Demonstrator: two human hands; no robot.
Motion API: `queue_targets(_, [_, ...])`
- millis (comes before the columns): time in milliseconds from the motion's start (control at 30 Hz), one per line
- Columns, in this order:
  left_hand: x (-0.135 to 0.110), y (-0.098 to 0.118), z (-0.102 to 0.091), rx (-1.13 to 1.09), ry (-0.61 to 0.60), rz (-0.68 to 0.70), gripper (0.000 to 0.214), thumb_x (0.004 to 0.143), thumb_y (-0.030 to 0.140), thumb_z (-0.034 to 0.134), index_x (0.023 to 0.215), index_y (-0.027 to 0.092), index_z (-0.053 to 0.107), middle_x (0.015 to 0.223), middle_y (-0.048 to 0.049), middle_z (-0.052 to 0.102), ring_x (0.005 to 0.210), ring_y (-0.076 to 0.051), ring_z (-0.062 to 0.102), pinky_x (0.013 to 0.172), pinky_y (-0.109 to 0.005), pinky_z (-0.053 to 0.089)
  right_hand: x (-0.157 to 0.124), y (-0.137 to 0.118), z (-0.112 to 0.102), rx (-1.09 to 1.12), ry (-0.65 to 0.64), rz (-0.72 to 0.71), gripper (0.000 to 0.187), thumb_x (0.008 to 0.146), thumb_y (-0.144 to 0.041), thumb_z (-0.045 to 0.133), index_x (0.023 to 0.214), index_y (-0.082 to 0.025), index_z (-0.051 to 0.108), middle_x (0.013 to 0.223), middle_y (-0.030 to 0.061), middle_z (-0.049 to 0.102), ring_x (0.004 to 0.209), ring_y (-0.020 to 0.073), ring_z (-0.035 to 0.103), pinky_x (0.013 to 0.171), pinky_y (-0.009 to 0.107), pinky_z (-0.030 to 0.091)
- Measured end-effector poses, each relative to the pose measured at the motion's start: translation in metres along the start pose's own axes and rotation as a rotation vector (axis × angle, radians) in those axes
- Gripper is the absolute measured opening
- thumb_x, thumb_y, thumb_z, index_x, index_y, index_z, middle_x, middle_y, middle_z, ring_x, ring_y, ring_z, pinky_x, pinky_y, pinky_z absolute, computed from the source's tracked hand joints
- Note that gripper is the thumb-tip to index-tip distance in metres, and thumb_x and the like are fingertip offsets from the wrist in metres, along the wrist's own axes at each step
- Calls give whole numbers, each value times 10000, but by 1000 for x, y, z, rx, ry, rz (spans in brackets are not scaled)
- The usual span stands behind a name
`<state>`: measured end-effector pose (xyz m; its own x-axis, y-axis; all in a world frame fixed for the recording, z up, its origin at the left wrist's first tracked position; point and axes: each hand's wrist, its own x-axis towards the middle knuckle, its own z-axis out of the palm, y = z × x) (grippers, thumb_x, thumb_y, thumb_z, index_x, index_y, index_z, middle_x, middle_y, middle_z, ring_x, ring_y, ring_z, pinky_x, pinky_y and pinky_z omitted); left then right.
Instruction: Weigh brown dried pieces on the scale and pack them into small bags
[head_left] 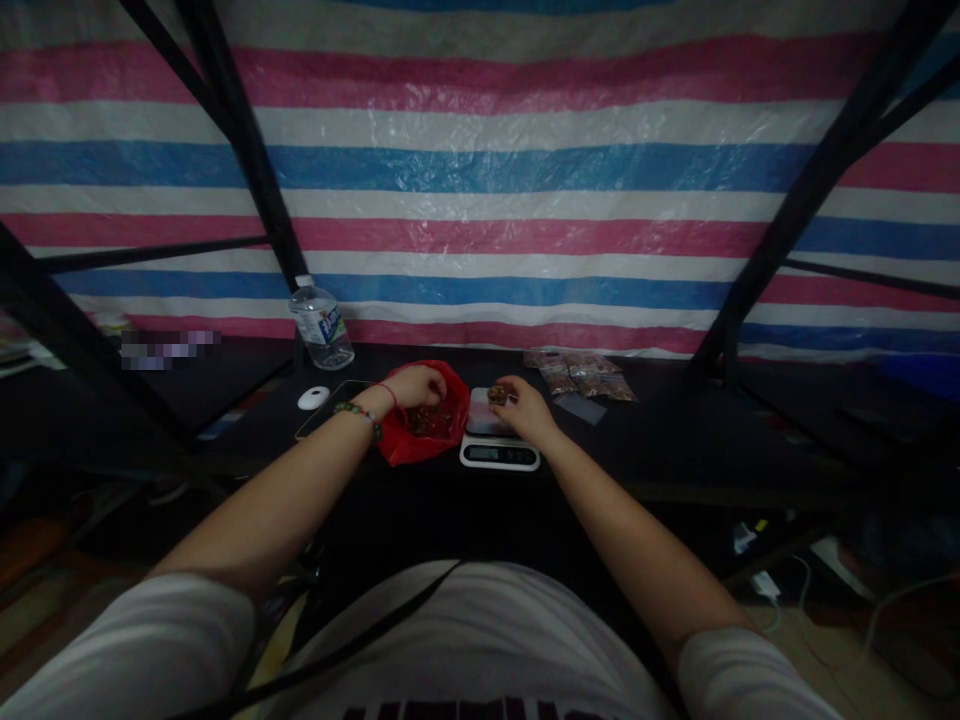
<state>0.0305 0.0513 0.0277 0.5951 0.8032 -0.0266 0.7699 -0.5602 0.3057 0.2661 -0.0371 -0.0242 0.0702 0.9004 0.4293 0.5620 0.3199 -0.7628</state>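
My left hand [421, 387] is over the mouth of a red plastic bag [420, 448], fingers curled together; whatever they pinch is too small to make out. Loose brown bits [431, 420] lie inside the bag. To the right, my right hand [527, 410] holds a small packet of brown bits [498, 395] between thumb and fingers, just over the pan of a white digital kitchen scale [469, 455]. Whether the packet touches the pan I cannot tell. The scale's display is lit, but its digits are too blurred to read.
Several filled clear packets [589, 375] lie behind and right of the scale, with a flat clear bag [581, 408] in front. A water bottle [322, 325], a white oval object [313, 398] and a dark phone-like slab [330, 407] are at left. Black metal posts [259, 180] flank the table.
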Motion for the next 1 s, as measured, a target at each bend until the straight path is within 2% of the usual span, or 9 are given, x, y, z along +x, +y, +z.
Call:
queue_targets(133, [-17, 30, -3, -122, 177, 107, 236, 726, 248, 574, 913, 169, 693, 891, -20, 717, 773, -140, 644, 705, -201, 484, 4, -11, 13, 32, -49, 4, 380, 643, -203, 717, 1012, -194, 630, 1003, 39, 678, 874, 164, 655, 810, 305, 516])
queue_targets(267, [-22, 61, 2, -21, 266, 150, 229, 738, 180, 546, 906, 176, 702, 881, -32, 716, 811, -151, 644, 732, -214, 481, -1, -16, 20, -24, -65, 23, 360, 642, -228, 731, 988, -195, 639, 988, 40, 685, 847, 164, 657, 770, 290, 513])
queue_targets(467, [-13, 90, 3, 219, 179, 231, 252, 765, 137, 546, 933, 179, 729, 921, -73, 710, 883, -186, 641, 827, -259, 471, -11, -17, 8, -84, -40, 87, 362, 646, -247, 739, 991, -195, 643, 921, 34, 697, 779, 161, 653, 700, 274, 498])
queue_targets(633, [-7, 105, -3, 290, 143, 311, 283, 787, 160, 564, 1013, 186, 733, 978, -82, 710, 936, -191, 635, 858, -253, 464, -11, -14, 0, -18, -34, 110, 309, 650, -269, 740, 929, -181, 643, 873, 28, 689, 738, 149, 648, 664, 261, 495])
queue_targets(767, [-4, 110, -8, 330, 120, 351, 318, 795, 143, 550, 1046, 201, 736, 1005, -80, 717, 938, -194, 633, 866, -253, 454, -10, -9, -3, -2, -7, 108, 329, 642, -285, 749, 936, -185, 639, 892, 28, 693, 740, 150, 648, 687, 272, 498])
queue_targets(1000, [1, 111, -14, 279, 124, 344, 325, 815, 130, 514, 1031, 212, 743, 1029, -49, 727, 951, -186, 638, 873, -256, 447, -8, -9, -9, 66, 18, 138, 372, 639, -300, 748, 972, -178, 637, 918, 39, 692, 769, 155, 649, 725, 291, 505])
